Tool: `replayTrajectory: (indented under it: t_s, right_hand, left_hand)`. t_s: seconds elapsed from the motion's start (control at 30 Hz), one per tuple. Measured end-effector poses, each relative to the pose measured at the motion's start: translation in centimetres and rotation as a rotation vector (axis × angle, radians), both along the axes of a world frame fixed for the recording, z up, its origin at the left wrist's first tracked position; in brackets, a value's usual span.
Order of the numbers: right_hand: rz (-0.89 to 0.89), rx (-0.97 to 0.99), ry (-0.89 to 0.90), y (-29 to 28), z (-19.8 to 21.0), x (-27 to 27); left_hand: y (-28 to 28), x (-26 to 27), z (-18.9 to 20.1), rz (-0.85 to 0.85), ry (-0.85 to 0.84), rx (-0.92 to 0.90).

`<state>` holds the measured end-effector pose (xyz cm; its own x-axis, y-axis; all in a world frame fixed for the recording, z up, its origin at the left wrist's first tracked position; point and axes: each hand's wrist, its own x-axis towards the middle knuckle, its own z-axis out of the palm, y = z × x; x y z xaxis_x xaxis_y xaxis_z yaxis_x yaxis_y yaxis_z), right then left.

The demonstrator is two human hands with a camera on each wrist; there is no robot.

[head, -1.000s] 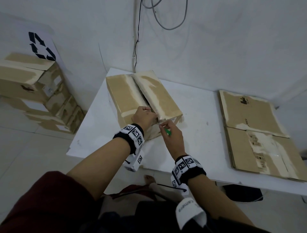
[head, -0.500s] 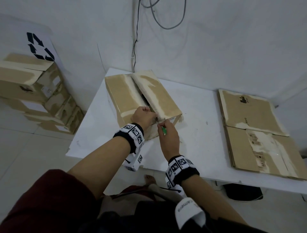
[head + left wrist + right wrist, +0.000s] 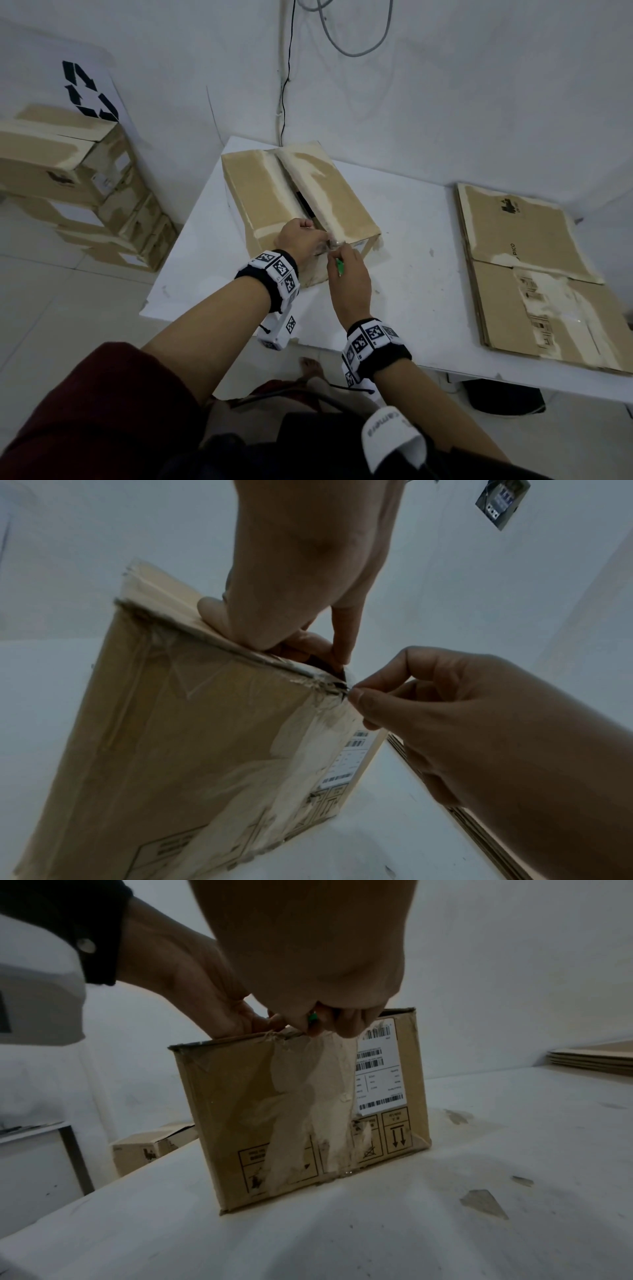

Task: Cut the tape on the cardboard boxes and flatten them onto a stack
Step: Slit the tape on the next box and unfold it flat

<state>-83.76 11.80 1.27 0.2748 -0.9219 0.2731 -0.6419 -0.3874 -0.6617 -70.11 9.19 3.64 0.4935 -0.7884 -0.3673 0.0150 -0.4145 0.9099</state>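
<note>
White walls close in a corner behind a white bench [image 3: 404,301], with grey cables [image 3: 346,37] hanging down the wall above it. On the bench's left part stands a cardboard box [image 3: 270,192], its two top flaps parted along the middle seam so that a dark slit shows between them. Clear tape [image 3: 318,1096] runs down the box's near face, wrinkled and partly peeled, beside a white barcode label [image 3: 378,1069].

At the near top edge of the box, both hands meet. The left hand [image 3: 301,236] rests on the left flap, with curled fingers hooked over the flap's edge at the seam; its grip is narrow and closed round the cardboard. The right hand [image 3: 349,277] sits just beside it, fingers curled tightly round a green-handled cutter [image 3: 339,272], of which only a small green part shows between the fingers. From the left wrist view, the right hand's fingertips [image 3: 359,696] press at the torn corner where tape meets the flap edge; the blade itself cannot be made out.

On the right part of the bench, well apart from the box, lies a stack of flattened boxes [image 3: 534,274]. On the floor to the left, against the wall, more taped boxes [image 3: 68,171] are piled under a recycling sign [image 3: 87,90].
</note>
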Motion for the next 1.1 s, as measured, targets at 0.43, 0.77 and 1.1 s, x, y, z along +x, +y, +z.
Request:
replayTrajectory:
  t_s: [0.43, 0.77, 1.1]
  right_hand:
    - [-0.059, 0.308, -0.344, 1.1, 0.0, -3.1]
    - [-0.287, 0.584, -0.677, -1.3, 1.6, -1.6]
    - [-0.201, 0.721, -0.719, -1.6, 1.6, -0.9]
  left_hand:
    - [0.4, -1.0, -0.6, -0.071, -0.094, -0.054]
    - [-0.4, -0.6, -0.8, -0.070, 0.015, -0.041]
    - [0.1, -0.7, 0.0, -0.044, -0.058, -0.019]
